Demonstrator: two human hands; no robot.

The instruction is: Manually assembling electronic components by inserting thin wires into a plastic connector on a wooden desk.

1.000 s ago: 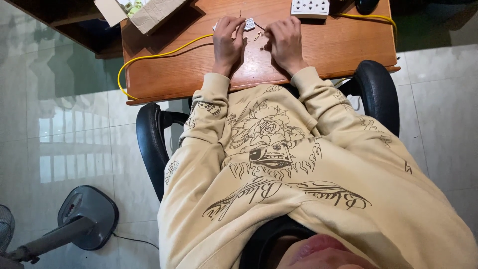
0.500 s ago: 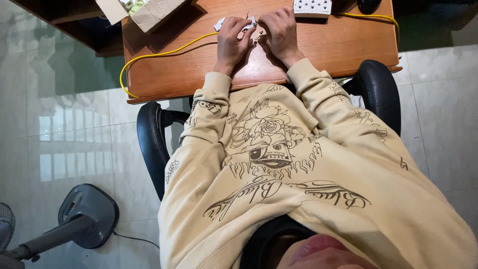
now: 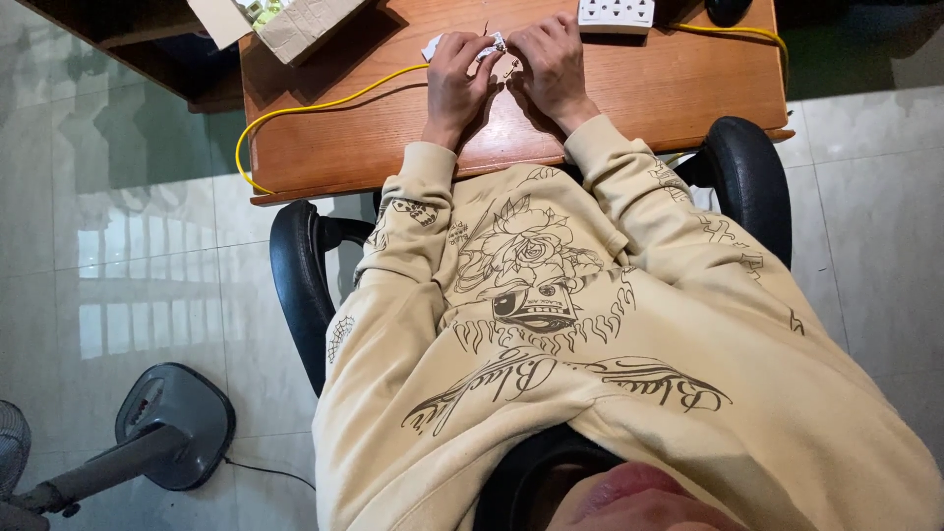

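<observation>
Both my hands rest on a wooden desk (image 3: 629, 98), close together. My left hand (image 3: 457, 74) pinches a small white electrical part (image 3: 489, 46) with short wires sticking out. My right hand (image 3: 551, 59) touches the same part from the right, fingers curled around it. A yellow cable (image 3: 315, 103) runs from under my left hand and loops off the desk's left edge. My tan printed sweatshirt sleeves reach down to the wrists.
A white socket block (image 3: 617, 13) lies beyond my right hand, a cardboard box (image 3: 295, 22) at the desk's far left corner. I sit in a black armchair (image 3: 305, 285). A grey fan base (image 3: 172, 425) stands on the tiled floor at lower left.
My hands have drawn closer together around the small white part; the camera view shifted slightly, little else moved.
</observation>
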